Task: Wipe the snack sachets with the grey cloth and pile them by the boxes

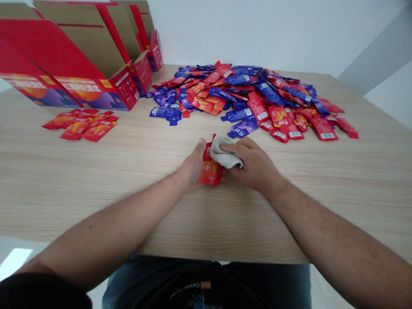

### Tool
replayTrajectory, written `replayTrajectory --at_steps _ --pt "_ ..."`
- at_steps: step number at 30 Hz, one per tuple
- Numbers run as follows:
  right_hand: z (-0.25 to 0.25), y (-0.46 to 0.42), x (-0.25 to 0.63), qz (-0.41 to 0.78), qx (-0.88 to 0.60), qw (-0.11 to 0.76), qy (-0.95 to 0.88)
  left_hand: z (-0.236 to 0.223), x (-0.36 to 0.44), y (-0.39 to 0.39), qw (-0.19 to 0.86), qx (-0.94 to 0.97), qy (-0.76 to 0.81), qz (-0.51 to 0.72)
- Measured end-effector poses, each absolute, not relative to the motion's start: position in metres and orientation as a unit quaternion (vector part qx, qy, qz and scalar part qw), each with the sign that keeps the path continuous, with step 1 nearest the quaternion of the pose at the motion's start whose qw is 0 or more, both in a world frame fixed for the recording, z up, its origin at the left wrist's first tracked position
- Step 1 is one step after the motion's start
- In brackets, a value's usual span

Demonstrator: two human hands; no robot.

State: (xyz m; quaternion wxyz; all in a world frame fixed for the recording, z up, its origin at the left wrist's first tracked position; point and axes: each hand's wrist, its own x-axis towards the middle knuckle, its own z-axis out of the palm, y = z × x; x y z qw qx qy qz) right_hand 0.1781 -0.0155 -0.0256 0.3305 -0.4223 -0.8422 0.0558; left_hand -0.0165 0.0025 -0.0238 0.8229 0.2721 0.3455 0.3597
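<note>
A red pouch (210, 172) with an orange lower part is held upright in my left hand (191, 168), its thumb along the left edge and fingertips showing past the right edge. My right hand (252, 163) grips a pale grey cloth (223, 151), which lies against the upper part of the pouch's front and hides its top right. Both hands are close together above the table, near its middle. Just beyond them is a blue pouch (243, 128), at the near side of a big heap of red and blue pouches (238, 88).
Open red cardboard boxes (124, 90) stand in a row at the back left. In front of them lies a small group of red pouches (84, 125). The wooden table (144, 161) meets a white wall (257, 32) at the back; its front edge is by my lap.
</note>
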Motion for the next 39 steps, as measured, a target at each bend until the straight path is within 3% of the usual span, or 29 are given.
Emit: replayTrajectory --at_steps 10,15,19,23,27,39 --pt "-0.022 -0.022 0.175 0.055 -0.421 0.319 -0.847 -0.021 -0.014 0.001 0.805 0.272 0.353 0.392" --pt "-0.02 -0.026 0.172 0.081 -0.364 0.257 -0.892 -0.019 -0.014 0.004 0.805 0.256 0.354 0.401" --pt "-0.02 -0.027 0.17 0.056 -0.42 0.282 -0.861 -0.02 -0.012 0.004 0.801 0.246 0.343 0.425" --pt "-0.019 -0.029 0.168 0.074 -0.366 0.253 -0.893 -0.019 -0.012 0.003 0.807 0.253 0.365 0.389" --pt "-0.019 -0.03 0.167 0.056 -0.418 0.276 -0.864 -0.016 -0.011 0.003 0.796 0.241 0.359 0.422" --pt "-0.021 -0.03 0.167 0.093 -0.373 0.24 -0.892 -0.021 -0.014 0.009 0.8 0.239 0.373 0.404"
